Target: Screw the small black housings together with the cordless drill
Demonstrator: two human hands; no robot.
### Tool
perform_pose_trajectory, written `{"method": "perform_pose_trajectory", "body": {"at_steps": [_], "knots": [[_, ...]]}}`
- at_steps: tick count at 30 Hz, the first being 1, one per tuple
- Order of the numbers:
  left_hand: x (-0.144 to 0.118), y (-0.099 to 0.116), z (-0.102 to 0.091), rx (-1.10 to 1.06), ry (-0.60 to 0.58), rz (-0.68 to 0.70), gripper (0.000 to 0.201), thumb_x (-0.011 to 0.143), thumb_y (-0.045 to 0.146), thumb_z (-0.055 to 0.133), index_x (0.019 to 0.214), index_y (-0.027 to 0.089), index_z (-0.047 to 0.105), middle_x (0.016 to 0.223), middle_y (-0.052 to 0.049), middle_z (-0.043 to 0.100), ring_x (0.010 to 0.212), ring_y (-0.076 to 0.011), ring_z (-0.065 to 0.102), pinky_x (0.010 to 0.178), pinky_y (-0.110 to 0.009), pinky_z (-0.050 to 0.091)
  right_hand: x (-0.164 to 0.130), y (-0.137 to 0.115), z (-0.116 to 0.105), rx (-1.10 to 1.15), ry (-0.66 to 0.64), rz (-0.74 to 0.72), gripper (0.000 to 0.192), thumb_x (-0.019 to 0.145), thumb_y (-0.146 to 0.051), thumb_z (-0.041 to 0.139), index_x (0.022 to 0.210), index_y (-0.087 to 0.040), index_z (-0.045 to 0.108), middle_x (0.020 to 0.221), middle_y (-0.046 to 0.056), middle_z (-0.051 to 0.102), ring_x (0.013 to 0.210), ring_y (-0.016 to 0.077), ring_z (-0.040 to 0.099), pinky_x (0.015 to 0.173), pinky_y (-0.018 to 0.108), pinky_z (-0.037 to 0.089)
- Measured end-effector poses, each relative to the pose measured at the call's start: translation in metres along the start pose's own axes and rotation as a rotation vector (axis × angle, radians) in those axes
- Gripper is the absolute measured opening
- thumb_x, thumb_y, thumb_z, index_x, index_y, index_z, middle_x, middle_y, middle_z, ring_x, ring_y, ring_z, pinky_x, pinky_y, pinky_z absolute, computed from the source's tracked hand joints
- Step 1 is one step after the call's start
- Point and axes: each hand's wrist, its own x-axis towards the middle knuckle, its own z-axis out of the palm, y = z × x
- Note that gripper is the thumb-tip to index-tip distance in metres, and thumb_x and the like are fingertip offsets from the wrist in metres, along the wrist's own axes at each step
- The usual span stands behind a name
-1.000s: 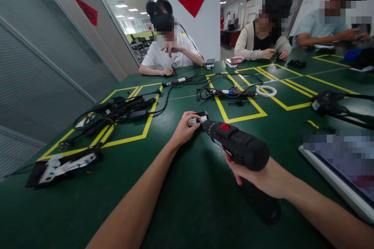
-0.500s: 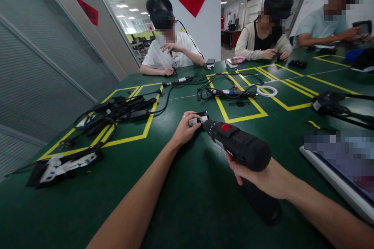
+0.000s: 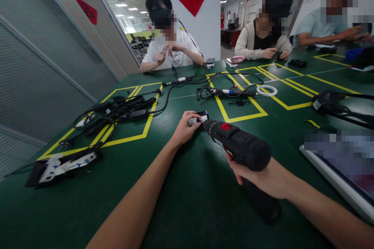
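My right hand is wrapped round the grip of a black cordless drill with a red switch on top. The drill points forward and left, its tip at a small dark block with a pale label on the green table. Fingers of my left hand are closed round that block and hold it against the tabletop. Where the bit meets the block is partly hidden by the chuck and my fingers.
Black cables and adapters lie at left, near a black and white pouch. Beyond the block are a pen-like electric tool and a white tubing coil. A tablet-like device lies at right. Several people sit across the table.
My hands, the drill and the block stay in place. Across the table, the person in the white shirt has raised one hand from the tabletop to meet the other.
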Motion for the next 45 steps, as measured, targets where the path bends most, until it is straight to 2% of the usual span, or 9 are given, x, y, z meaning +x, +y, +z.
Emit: {"method": "perform_pose_trajectory", "body": {"at_steps": [31, 39, 45], "knots": [[-0.0001, 0.0021, -0.0008, 0.005, -0.009, -0.003, 0.022, 0.08, 0.024, 0.056, 0.1, 0.02, 0.063, 0.119, -0.008, 0.049, 0.12, -0.0205, 0.045, 0.108, -0.04, 0.034, -0.0003, -0.0038, 0.0005, -0.001, -0.001, -0.018, 0.01, 0.077, -0.016, 0.058, 0.088, -0.019, 0.056, 0.066, -0.004, 0.055, 0.059, 0.0128, 0.056, 0.064, 0.03, 0.049], [-0.0001, 0.0014, -0.0008, 0.008, -0.002, -0.011, 0.022, 0.08, 0.024, 0.056, 0.1, 0.021, 0.063, 0.12, -0.008, 0.049, 0.12, -0.0207, 0.046, 0.108, -0.041, 0.033, -0.0017, -0.0062, -0.0007, -0.015, -0.009, 0.009, 0.012, 0.079, -0.023, 0.059, 0.091, -0.019, 0.058, 0.065, -0.004, 0.057, 0.061, 0.0145, 0.058, 0.063, 0.029, 0.051], [-0.0003, 0.0011, -0.0007, 0.02, -0.001, -0.008, 0.022, 0.08, 0.024, 0.056, 0.1, 0.021, 0.063, 0.12, -0.008, 0.049, 0.12, -0.0207, 0.046, 0.108, -0.041, 0.034, -0.0015, -0.007, -0.0004, -0.001, -0.011, 0.013, 0.011, 0.078, -0.018, 0.058, 0.089, -0.019, 0.058, 0.064, -0.004, 0.056, 0.06, 0.0138, 0.057, 0.065, 0.03, 0.05]]}}
